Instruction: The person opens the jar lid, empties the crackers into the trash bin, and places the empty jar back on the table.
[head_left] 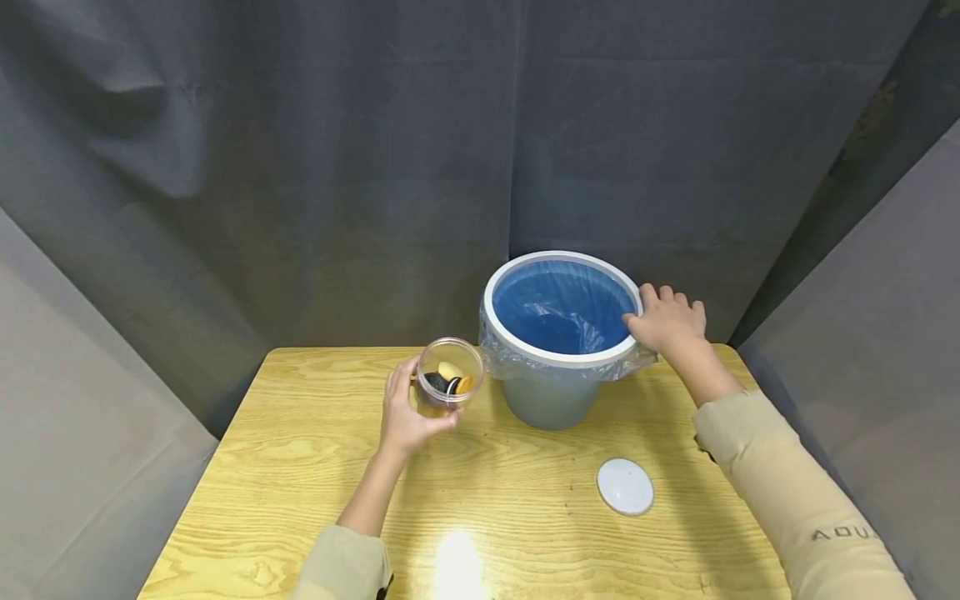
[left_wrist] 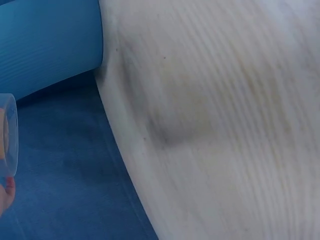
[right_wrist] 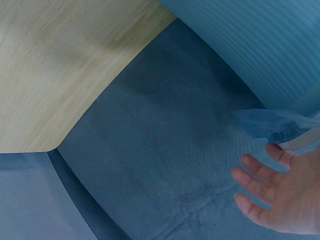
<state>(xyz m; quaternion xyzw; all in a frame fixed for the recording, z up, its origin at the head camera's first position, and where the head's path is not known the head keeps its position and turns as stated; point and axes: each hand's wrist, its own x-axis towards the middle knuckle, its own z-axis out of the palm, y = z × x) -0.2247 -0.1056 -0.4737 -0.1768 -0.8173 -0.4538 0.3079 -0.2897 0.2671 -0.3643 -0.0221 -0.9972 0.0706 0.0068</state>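
My left hand [head_left: 405, 412] grips a clear round jar [head_left: 431, 354] from its left side, holding it above the table with its mouth tilted toward me. Inside the jar lie several small pieces: a pale yellow oval one [head_left: 449, 370], an orange one [head_left: 465, 385] and dark ones. To the right stands a bin [head_left: 543, 404] with a white rim ring [head_left: 564, 360] and a clear plastic liner. At the rim's right side rests my right hand [head_left: 669, 323], thumb on the ring, other fingers loosely spread outside it. The left wrist view catches only the jar's edge [left_wrist: 14, 135] and a fingertip.
A round white lid [head_left: 626, 486] lies on the wooden table [head_left: 300, 483], in front of the bin and to its right. Dark grey curtain [head_left: 337, 208] hangs behind the table, with lighter panels at both sides. The bin stands near the table's far edge.
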